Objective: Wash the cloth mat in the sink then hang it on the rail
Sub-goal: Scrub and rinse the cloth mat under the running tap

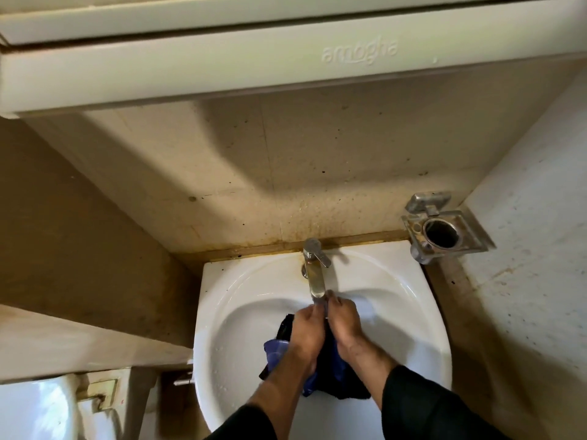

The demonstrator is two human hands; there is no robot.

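Both hands, left (306,328) and right (343,322), grip the cloth mat (330,373) bunched beneath them in the sink (254,312).

the word "amogha" stood embossed, upside down from this view, on the pale cabinet (286,63) above the sink; no other text was legible

Warm, dim indoor light is falling from above; the wall cabinet (286,58) is casting a broad soft shadow on the tiled wall (317,160). Glare is streaking the white basin (241,290). Wide-angle distortion is bending the edges, and slight motion blur is softening the hands (324,325).
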